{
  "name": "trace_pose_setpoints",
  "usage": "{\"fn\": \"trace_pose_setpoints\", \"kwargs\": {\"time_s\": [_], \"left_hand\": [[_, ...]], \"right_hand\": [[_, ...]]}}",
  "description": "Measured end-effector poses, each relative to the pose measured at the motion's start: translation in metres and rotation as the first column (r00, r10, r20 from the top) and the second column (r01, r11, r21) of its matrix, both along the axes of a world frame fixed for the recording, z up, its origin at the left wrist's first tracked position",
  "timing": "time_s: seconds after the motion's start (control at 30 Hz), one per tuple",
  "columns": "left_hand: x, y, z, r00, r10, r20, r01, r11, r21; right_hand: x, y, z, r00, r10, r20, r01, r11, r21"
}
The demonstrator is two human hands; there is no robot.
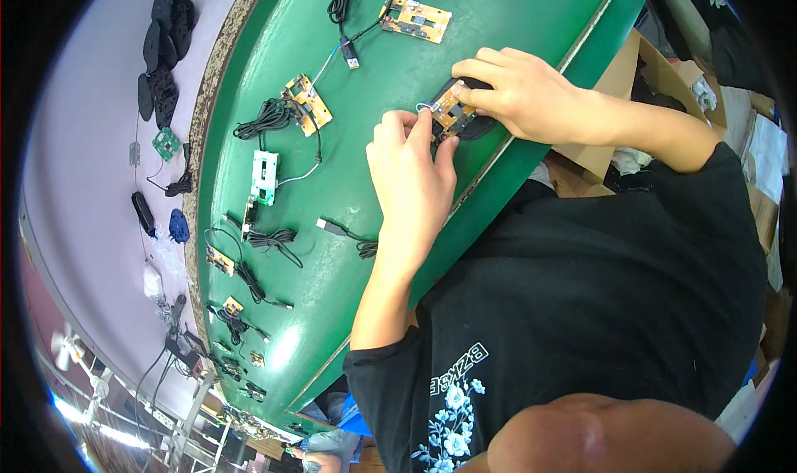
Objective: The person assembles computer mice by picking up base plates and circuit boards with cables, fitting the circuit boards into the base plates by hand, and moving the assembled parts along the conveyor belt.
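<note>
Over the near edge of the green work surface, both my hands are at a brown circuit board [452,114] that sits against a rounded black plastic shell [479,129]. My right hand [519,95] grips the board and shell from the right, its thumb on the board's face. My left hand [413,161] is closed at the board's left end, index fingertip by thin coloured wires [426,106] and thumb along the lower edge. Beneath my left wrist a black cable with a USB plug [334,226] is partly hidden.
Other circuit boards with bundled black cables lie along the green belt-like surface [349,182], including a brown one [307,105], a white-green one [265,176] and one at the top [417,20]. Black plastic shells [163,45] rest on the pale ledge beyond. Cardboard boxes [618,83] stand at right.
</note>
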State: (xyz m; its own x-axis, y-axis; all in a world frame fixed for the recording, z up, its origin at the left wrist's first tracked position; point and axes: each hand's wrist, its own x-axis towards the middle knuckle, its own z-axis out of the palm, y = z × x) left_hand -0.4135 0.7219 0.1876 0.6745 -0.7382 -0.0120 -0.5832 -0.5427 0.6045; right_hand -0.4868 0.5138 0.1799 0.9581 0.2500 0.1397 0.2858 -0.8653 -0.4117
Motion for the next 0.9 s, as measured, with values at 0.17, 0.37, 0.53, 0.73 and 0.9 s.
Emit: {"fn": "trace_pose_setpoints", "kwargs": {"time_s": [0.17, 0.37, 0.53, 0.73, 0.9], "left_hand": [[0.001, -0.001, 0.0, 0.998, -0.03, 0.052, 0.029, 0.999, 0.033], [0.005, 0.005, -0.002, 0.988, -0.098, 0.123, 0.088, 0.993, 0.08], [0.004, 0.005, -0.002, 0.987, -0.112, 0.112, 0.107, 0.993, 0.044], [0.003, 0.005, -0.002, 0.986, -0.112, 0.121, 0.108, 0.993, 0.039], [0.005, 0.003, 0.0, 0.982, -0.133, 0.138, 0.126, 0.99, 0.056]], "right_hand": [[-0.002, -0.005, 0.003, 1.0, -0.024, -0.017, 0.023, 0.999, -0.049], [0.025, -0.006, 0.012, 0.946, -0.085, -0.314, 0.14, 0.978, 0.157], [0.025, 0.0, 0.007, 0.933, -0.152, -0.327, 0.222, 0.956, 0.189], [0.023, -0.013, 0.004, 0.939, -0.137, -0.315, 0.228, 0.934, 0.274], [0.029, 0.0, 0.007, 0.926, -0.163, -0.34, 0.235, 0.954, 0.184]]}}
